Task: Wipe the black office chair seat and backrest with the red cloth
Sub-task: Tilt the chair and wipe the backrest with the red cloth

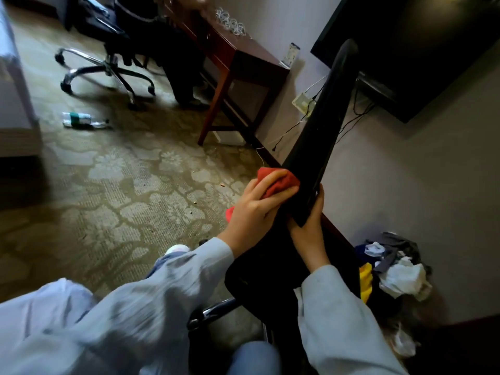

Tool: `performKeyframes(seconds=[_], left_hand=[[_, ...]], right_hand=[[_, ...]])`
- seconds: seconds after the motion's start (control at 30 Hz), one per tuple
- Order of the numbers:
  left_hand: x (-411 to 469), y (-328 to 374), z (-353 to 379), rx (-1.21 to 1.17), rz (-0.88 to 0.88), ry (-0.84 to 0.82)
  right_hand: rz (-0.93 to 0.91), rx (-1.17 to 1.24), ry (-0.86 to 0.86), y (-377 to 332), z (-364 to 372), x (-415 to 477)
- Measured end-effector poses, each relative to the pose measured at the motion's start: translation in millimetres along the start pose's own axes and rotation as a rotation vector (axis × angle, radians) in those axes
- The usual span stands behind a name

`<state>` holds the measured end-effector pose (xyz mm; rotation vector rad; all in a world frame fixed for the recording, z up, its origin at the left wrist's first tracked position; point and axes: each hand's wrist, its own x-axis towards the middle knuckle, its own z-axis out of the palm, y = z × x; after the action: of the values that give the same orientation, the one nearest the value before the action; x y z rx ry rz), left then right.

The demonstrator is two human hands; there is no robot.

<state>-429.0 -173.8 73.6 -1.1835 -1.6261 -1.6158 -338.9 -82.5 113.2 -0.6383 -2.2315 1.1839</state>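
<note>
The black office chair's backrest (322, 123) is seen edge-on, rising from centre toward the upper right. Its black seat (259, 269) lies below, partly hidden by my arms. My left hand (254, 204) presses the crumpled red cloth (278, 180) against the lower left side of the backrest. My right hand (311, 226) grips the backrest's lower edge from the right, fingers curled around it. Part of the chrome chair base (213, 312) shows beneath my left sleeve.
A second office chair (108, 63) stands at the back left beside a dark wooden desk (238, 60). A plastic bottle (81, 120) lies on the patterned carpet. A wall-mounted TV (422, 50) and cables are at right; a pile of rubbish (395, 266) sits by the wall.
</note>
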Motion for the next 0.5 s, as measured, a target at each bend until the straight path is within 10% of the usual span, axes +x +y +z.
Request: performKeyframes(seconds=[0.2,0.5], left_hand=[[-69.1,-28.7,-15.3,-0.149,-0.303,-0.183],[-15.8,19.9,-10.4,-0.214,-0.463,0.23]], right_hand=[[0.06,-0.024,-0.027,7.4,11.1,-2.9],[0.1,0.007,-0.024,3.0,10.0,-1.6]])
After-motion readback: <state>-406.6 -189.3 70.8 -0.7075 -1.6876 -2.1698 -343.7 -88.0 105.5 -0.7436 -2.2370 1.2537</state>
